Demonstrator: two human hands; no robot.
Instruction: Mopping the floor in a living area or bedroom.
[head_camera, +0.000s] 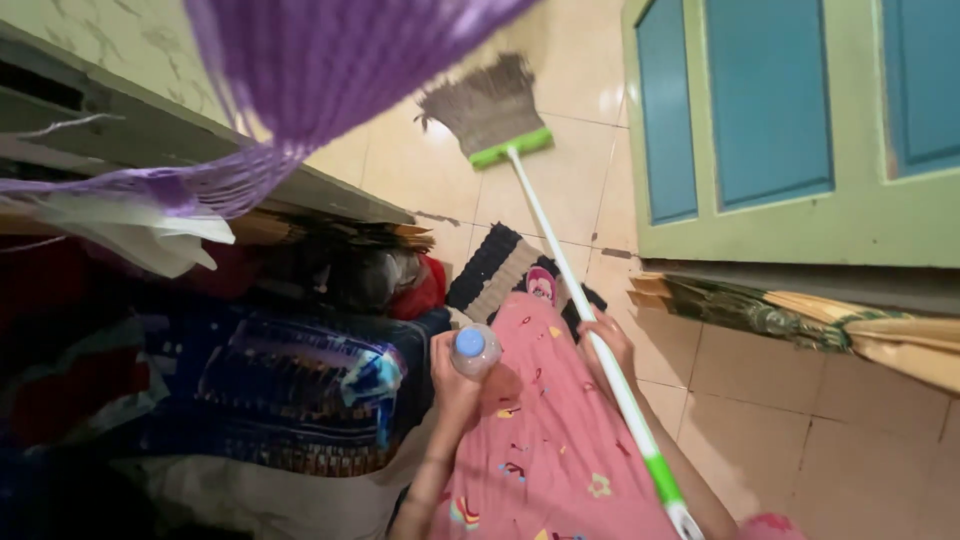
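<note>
Fingers (612, 338) of right hand (610, 345) curling shut around white broom handle (560, 262), bristles (487, 103) resting on tiled floor (570, 180); left hand (455, 378) gripping clear bottle (474, 351) with blue cap (469, 343) above pink garment (550, 430).

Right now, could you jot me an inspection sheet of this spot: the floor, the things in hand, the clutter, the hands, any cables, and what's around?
Surface: cream tiled floor, with a striped mat lying on it.
Job's things: broom with a white handle and green collar, bristles on the floor; clear bottle with a blue cap.
Clutter: heap of colourful cloth and bags at the left; a folded mat at the right.
Hands: left hand grips the bottle; right hand grips the broom handle.
Cables: nothing seen.
Surroundings: green door with blue panels; purple cloth hanging overhead; pink patterned garment on the person.
</note>
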